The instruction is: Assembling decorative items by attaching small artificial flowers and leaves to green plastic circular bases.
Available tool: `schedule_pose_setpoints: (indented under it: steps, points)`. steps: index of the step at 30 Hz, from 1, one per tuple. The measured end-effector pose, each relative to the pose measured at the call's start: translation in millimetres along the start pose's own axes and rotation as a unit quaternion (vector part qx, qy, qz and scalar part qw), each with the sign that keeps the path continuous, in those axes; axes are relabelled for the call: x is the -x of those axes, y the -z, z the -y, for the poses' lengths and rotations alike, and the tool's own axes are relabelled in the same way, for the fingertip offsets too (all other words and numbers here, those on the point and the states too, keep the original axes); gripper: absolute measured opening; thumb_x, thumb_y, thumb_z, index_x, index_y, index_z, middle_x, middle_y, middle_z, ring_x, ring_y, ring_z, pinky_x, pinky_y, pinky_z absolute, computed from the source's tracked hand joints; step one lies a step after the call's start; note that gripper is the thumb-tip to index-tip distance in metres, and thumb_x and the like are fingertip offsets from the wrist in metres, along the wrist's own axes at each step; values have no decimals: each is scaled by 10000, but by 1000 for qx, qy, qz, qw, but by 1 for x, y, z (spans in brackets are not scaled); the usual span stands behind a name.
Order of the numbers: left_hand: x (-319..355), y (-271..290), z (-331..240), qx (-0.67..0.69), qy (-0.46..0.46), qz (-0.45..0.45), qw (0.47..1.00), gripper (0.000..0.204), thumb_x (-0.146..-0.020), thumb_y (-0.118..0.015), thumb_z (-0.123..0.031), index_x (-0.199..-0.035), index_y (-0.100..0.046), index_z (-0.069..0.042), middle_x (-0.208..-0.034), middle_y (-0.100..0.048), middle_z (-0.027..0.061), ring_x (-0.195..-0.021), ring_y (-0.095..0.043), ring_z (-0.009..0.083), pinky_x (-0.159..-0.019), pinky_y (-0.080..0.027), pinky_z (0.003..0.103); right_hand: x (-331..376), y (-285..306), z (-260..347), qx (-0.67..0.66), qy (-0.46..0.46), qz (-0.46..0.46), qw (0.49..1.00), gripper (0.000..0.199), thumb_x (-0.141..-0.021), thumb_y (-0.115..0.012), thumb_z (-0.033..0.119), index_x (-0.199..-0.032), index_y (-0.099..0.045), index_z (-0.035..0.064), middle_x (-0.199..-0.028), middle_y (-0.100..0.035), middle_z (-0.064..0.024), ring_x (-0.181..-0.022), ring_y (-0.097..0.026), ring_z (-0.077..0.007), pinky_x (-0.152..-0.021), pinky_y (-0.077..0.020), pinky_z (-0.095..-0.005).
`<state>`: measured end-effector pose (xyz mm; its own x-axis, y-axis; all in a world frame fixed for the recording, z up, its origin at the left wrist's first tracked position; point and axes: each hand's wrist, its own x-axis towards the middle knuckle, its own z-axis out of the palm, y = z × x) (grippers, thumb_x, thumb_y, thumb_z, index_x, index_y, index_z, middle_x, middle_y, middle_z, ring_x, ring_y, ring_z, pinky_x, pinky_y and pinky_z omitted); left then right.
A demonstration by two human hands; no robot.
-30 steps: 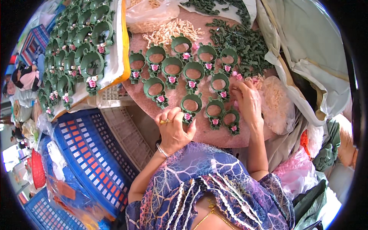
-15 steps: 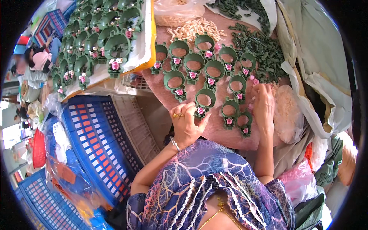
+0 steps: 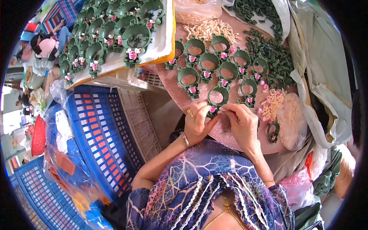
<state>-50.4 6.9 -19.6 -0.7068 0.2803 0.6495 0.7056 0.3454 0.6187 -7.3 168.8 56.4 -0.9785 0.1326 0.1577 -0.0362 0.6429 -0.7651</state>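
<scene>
Near the table's front edge, my left hand (image 3: 199, 120) is closed on the lower end of a green ring-shaped plastic part (image 3: 218, 96) with a small pink-and-white striped figure at its base. My right hand (image 3: 244, 124) meets it from the other side, thumb and fingertips pinched beside the figure. Whatever sits between those fingertips is too small to make out. Several matching green parts (image 3: 209, 61) lie in loose rows just beyond, each with a pink piece at its foot. A lone smaller one (image 3: 273, 132) lies to the right of my right hand.
A foam tray (image 3: 163, 46) with a yellow rim holds many similar parts at upper left. Cream pieces (image 3: 212, 30), dark green pieces (image 3: 268, 57) and a small cream-and-pink pile (image 3: 271, 104) lie on the pink table (image 3: 168, 78). A blue basket (image 3: 101, 142) stands left.
My right hand has come from the small pile on the right to the green part in my left hand. The whole view has shifted slightly; my left hand keeps its hold.
</scene>
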Motion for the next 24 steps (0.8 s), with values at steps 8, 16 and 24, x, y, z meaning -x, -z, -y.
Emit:
schedule_pose_setpoints:
  steps: [8,16,24]
  points:
    - [3,-2,4,7,-39,11,999,547,-733,-872,-143,-1138,-544,23,-1083,-626,191,-898,-637,360,-751,-527,417,-8,7,3,112,107,90,984,468,-780,-629,-21,-1243,-571,18,-974,-695,-129,-861,-626,-311,-805,-516,-406]
    - [4,2,3,10,0,3,1000,637,-669,-910,-125,-1155,-512,-17,-1083,-625,173,-929,-638,359,-796,-527,434,-16,13,9,35,67,137,988,545,-781,-677,8,-1312,-563,55,-1000,-666,-136,-917,-624,-287,-839,-496,-403]
    - [1,4,-1,-21,-78,-23,996,580,-700,-878,-90,-1158,-525,-35,-1140,-618,179,-911,-608,318,-742,-529,399,0,-7,9,133,72,-69,986,275,-734,-794,41,-994,-715,81,-948,-614,-82,-907,-599,-252,-772,-450,-354]
